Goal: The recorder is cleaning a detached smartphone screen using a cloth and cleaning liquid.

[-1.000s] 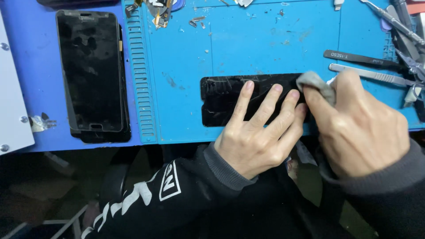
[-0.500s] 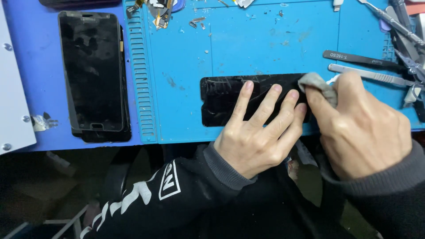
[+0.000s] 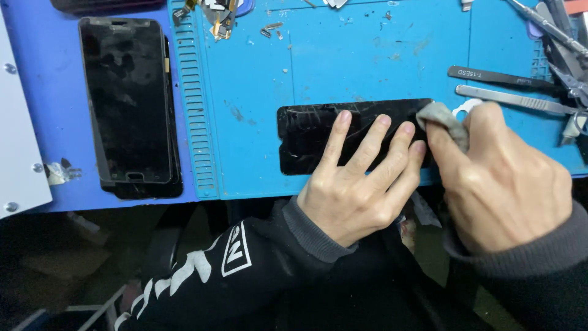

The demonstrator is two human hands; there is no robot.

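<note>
Both hands work on the black screen panel (image 3: pixel 318 135), which lies flat on the blue mat (image 3: pixel 343 55). My left hand (image 3: pixel 358 184) presses it down with spread fingers; my right hand (image 3: pixel 502 178) pinches a grey cloth (image 3: pixel 444 119) at its right end. Smears remain on the glass, so I judge the wiping unfinished.

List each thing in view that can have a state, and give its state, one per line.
Black screen panel: flat on the blue mat, scratched, dark.
Left hand: fingers spread flat, pressing on the panel.
Right hand: closed on a grey cloth, held against the panel's right end.
Phone: flat at the left, screen dark.
Tweezers: lying on the mat, unused.
</note>
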